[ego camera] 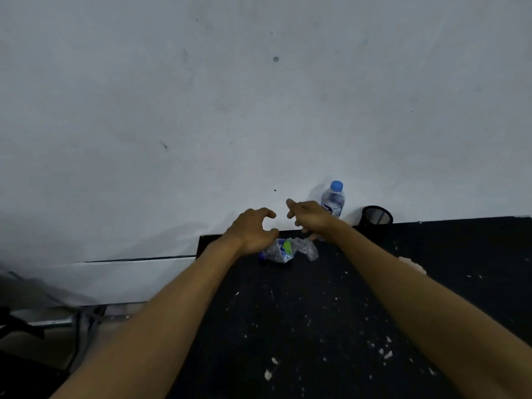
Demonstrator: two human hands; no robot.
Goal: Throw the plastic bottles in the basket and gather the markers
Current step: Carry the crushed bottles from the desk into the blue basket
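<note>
- L hand [253, 231] & R hand [309, 216]: both curling half-open, empty, hovering near table's far edge [431, 223].
- Crushed bottle [290, 250] lying below; label text unreadable.

The near stretch of the black table [331, 326] lies bare but for pale flecks — open room for either arm. At its far edge things crowd against the white wall [259, 110]: a crushed plastic bottle [288, 250] lies flat, an upright water bottle [333, 199] stands behind it, and a black mesh cup [375, 216] just right — narrow gaps between them
</note>
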